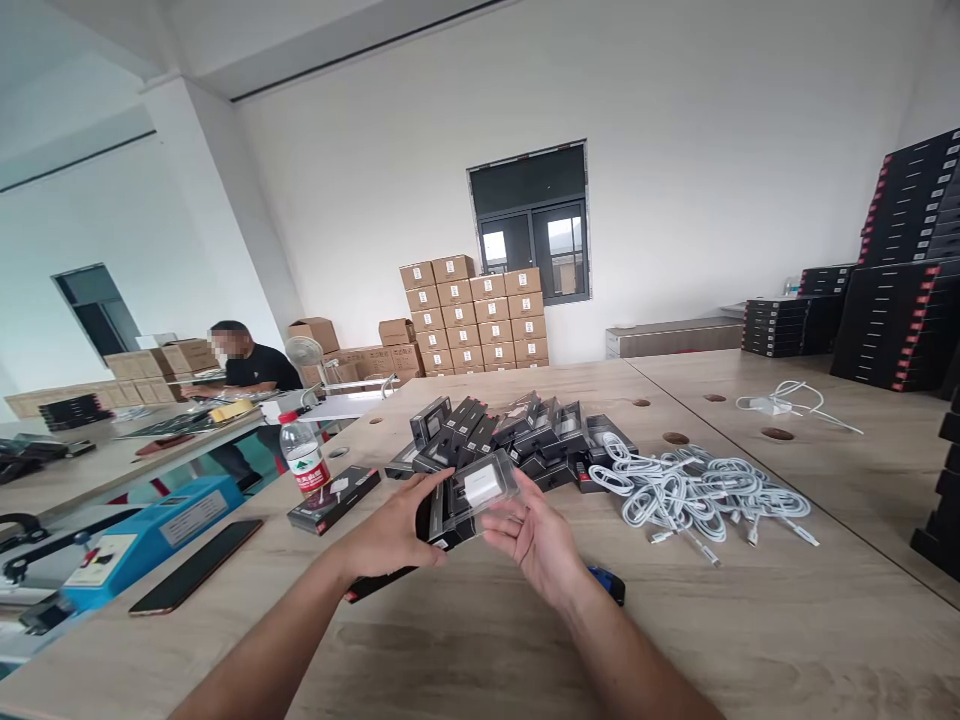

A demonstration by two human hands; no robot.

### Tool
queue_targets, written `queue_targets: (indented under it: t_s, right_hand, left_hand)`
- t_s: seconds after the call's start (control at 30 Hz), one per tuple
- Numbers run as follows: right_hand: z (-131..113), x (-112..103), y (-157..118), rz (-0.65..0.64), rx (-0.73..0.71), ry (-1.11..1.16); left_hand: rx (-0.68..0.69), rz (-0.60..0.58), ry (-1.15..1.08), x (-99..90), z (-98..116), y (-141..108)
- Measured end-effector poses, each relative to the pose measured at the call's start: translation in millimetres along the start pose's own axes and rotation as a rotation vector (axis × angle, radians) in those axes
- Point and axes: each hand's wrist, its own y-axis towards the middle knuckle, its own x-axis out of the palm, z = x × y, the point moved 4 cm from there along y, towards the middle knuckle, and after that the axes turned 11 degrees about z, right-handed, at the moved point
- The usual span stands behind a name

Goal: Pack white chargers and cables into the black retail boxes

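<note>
Left grip (pixel 396 530) clasps the black box (pixel 448 522), right grip (pixel 546 545) pinches its clear cover (pixel 507 470); squeezing too hard could buckle it!

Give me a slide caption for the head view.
Left hand and right hand hold a black-and-clear rectangular package showing a white plastic block, near coiled white cables.

A box (pixel 459 508) sits between the left hand (pixel 397 525) and right hand (pixel 536 540). Beyond them on the table (pixel 750 640) lie more boxes (pixel 461 425); cables (pixel 701 495) lie right, bottle (pixel 304 455) and phone (pixel 196 568) left, cartons (pixel 469 320) far behind.
</note>
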Motion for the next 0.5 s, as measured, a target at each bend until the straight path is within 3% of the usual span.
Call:
queue_targets:
  t_s: [0.17,0.27,0.33,0.5]
  right_hand:
    - [12.0,0.0,-9.5,-0.143,0.193,-0.180]
    - [9.0,2.7,-14.5,-0.177,0.187,-0.203]
    - [1.5,5.1,-13.9,-0.146,0.122,-0.172]
    - [-26.1,7.0,-8.5,-0.007,-0.220,-0.038]
  left_hand:
    - [0.054,-0.085,-0.061,1.4,12.6,-2.1]
    - [0.084,-0.132,-0.111,8.5,19.2,-2.7]
    - [0.072,-0.040,-0.186,13.9,20.4,0.0]
    - [0.015,0.355,-0.492,42.5,23.4,6.1]
